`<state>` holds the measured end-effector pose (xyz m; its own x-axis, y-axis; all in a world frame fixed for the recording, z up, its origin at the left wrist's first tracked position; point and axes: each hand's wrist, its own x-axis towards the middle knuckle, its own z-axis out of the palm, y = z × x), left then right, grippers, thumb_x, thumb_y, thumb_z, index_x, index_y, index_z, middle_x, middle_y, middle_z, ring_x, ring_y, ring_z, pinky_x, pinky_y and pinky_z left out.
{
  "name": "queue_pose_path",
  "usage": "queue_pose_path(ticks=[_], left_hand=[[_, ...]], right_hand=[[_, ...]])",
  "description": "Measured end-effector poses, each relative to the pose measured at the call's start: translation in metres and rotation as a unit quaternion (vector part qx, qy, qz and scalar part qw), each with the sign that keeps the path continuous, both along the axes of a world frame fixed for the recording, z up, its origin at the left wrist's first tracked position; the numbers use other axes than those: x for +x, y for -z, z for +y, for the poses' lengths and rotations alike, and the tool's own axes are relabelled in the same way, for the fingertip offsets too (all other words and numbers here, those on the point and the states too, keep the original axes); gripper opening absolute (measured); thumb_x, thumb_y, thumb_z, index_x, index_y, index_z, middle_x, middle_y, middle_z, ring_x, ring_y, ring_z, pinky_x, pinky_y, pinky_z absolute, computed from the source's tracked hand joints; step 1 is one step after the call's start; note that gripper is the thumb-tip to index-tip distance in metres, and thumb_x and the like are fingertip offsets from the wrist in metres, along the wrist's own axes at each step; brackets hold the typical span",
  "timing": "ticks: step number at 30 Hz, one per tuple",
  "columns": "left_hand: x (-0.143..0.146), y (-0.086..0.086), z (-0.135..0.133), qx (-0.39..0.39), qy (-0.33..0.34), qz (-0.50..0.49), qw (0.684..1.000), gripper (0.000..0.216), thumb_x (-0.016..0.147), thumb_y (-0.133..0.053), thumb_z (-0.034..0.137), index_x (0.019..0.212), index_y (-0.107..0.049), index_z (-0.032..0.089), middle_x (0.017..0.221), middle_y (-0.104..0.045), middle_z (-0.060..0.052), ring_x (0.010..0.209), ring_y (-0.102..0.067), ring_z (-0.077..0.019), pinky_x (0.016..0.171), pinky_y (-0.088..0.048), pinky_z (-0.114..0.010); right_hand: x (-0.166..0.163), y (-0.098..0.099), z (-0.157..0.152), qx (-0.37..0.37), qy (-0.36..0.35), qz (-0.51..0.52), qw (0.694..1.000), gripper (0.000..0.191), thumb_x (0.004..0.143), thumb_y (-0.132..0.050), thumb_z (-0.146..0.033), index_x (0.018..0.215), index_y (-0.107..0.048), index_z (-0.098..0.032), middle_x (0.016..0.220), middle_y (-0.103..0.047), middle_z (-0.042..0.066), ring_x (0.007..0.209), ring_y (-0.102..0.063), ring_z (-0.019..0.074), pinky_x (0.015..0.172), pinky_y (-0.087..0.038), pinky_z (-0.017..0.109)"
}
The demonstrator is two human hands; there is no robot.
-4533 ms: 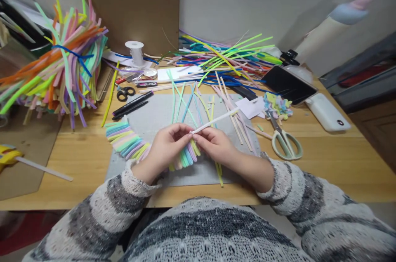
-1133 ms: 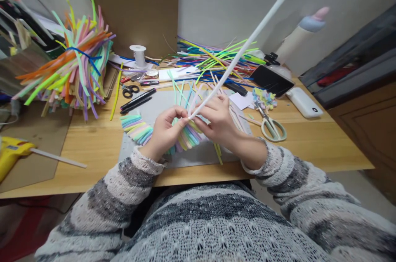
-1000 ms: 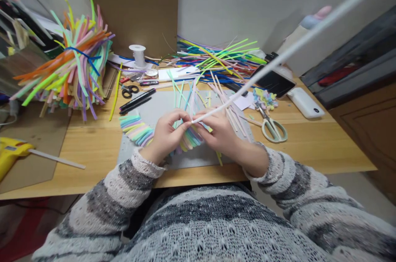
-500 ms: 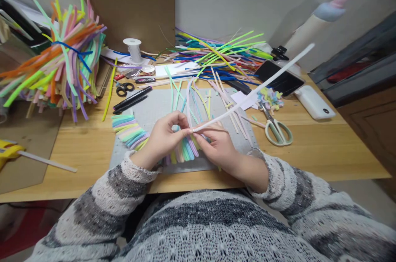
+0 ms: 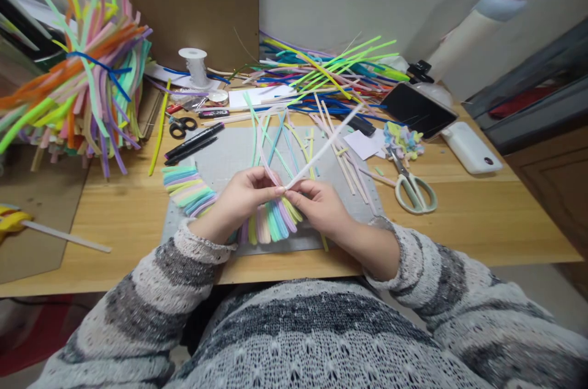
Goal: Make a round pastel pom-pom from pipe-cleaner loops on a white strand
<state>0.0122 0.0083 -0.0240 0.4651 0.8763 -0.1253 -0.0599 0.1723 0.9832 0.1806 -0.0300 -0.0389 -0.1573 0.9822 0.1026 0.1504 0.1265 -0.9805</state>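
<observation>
My left hand [image 5: 243, 200] and my right hand [image 5: 319, 206] meet over a grey mat [image 5: 220, 162] near the table's front edge. Both pinch the near end of a white pipe cleaner [image 5: 321, 150] that slants away to the upper right, blurred by motion. Under my hands lies a curved band of folded pastel pipe-cleaner loops [image 5: 190, 193], running from the mat's left side to beneath my fingers. Loose pastel pipe cleaners [image 5: 271, 138] lie on the mat just beyond my hands.
Green-handled scissors [image 5: 413, 190] lie right of the mat. A phone [image 5: 416, 110] and white power bank [image 5: 471, 147] sit further right. Piled pipe cleaners [image 5: 321, 73] fill the back; a bundle [image 5: 78, 89] stands left. Black markers [image 5: 193, 143], small scissors [image 5: 181, 125], a thread spool [image 5: 196, 65], a yellow glue gun [image 5: 13, 220].
The white pipe cleaner's free end swung down from high at the upper right to low over the mat. My hands stayed pinched together at its near end.
</observation>
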Motion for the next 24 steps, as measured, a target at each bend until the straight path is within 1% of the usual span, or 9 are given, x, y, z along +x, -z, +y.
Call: queue_pose_path(ticks=[3, 7, 11, 14, 18, 21, 24], left_hand=[[0.001, -0.003, -0.002, -0.02, -0.009, 0.0, 1.0, 0.02, 0.064, -0.077, 0.026, 0.071, -0.064, 0.014, 0.066, -0.061, 0.0, 0.063, -0.055, -0.0114, 0.064, -0.043, -0.026], [0.002, -0.006, -0.004, -0.039, -0.043, 0.004, 0.998, 0.02, 0.066, -0.076, 0.028, 0.073, -0.064, 0.014, 0.071, -0.063, -0.001, 0.065, -0.056, -0.0114, 0.065, -0.043, -0.026], [0.002, -0.005, -0.004, -0.024, -0.041, 0.02, 0.999, 0.019, 0.067, -0.074, 0.028, 0.072, -0.064, 0.013, 0.069, -0.062, -0.001, 0.064, -0.054, -0.0108, 0.064, -0.041, -0.026], [0.002, -0.006, -0.004, -0.009, -0.034, 0.032, 0.999, 0.019, 0.067, -0.073, 0.029, 0.07, -0.064, 0.013, 0.066, -0.06, 0.0, 0.062, -0.052, -0.0106, 0.061, -0.04, -0.025], [0.003, -0.009, -0.008, -0.004, -0.062, 0.039, 0.997, 0.021, 0.066, -0.075, 0.031, 0.068, -0.064, 0.013, 0.065, -0.059, 0.0, 0.06, -0.052, -0.011, 0.059, -0.04, -0.025], [0.005, -0.01, -0.012, 0.053, -0.069, 0.027, 0.996, 0.017, 0.068, -0.074, 0.028, 0.065, -0.065, 0.014, 0.069, -0.06, -0.002, 0.066, -0.055, -0.0133, 0.064, -0.043, -0.027], [0.007, -0.009, -0.016, 0.17, -0.064, 0.055, 0.982, 0.014, 0.074, -0.069, 0.025, 0.066, -0.063, 0.016, 0.073, -0.059, -0.003, 0.073, -0.056, -0.0151, 0.069, -0.044, -0.028]], right_hand=[[0.0, -0.001, -0.001, 0.004, 0.003, 0.005, 1.0, 0.016, 0.081, -0.061, -0.03, 0.072, -0.066, -0.017, 0.074, -0.068, 0.001, 0.073, -0.062, 0.0138, 0.073, -0.049, 0.029], [-0.001, -0.002, -0.002, -0.004, 0.011, 0.013, 1.0, 0.017, 0.081, -0.06, -0.03, 0.073, -0.066, -0.017, 0.076, -0.069, 0.002, 0.075, -0.062, 0.0143, 0.074, -0.048, 0.03], [-0.001, -0.001, -0.002, -0.01, 0.015, 0.005, 1.0, 0.017, 0.08, -0.061, -0.031, 0.072, -0.066, -0.017, 0.075, -0.069, 0.002, 0.074, -0.063, 0.0145, 0.074, -0.049, 0.03], [-0.002, -0.001, -0.002, 0.006, 0.032, -0.004, 0.999, 0.016, 0.079, -0.061, -0.03, 0.068, -0.065, -0.018, 0.072, -0.068, 0.001, 0.071, -0.062, 0.0144, 0.072, -0.049, 0.03], [-0.003, -0.002, -0.002, 0.033, 0.046, -0.018, 0.998, 0.017, 0.078, -0.06, -0.028, 0.064, -0.06, -0.019, 0.067, -0.065, 0.0, 0.067, -0.06, 0.0138, 0.068, -0.048, 0.029], [-0.005, -0.004, -0.003, 0.045, 0.07, -0.026, 0.996, 0.017, 0.077, -0.06, -0.028, 0.063, -0.058, -0.019, 0.066, -0.064, 0.0, 0.066, -0.059, 0.0138, 0.066, -0.048, 0.028], [-0.007, -0.005, -0.003, 0.052, 0.093, -0.034, 0.994, 0.017, 0.077, -0.059, -0.029, 0.064, -0.057, -0.019, 0.066, -0.063, 0.0, 0.066, -0.059, 0.0142, 0.066, -0.048, 0.028]])
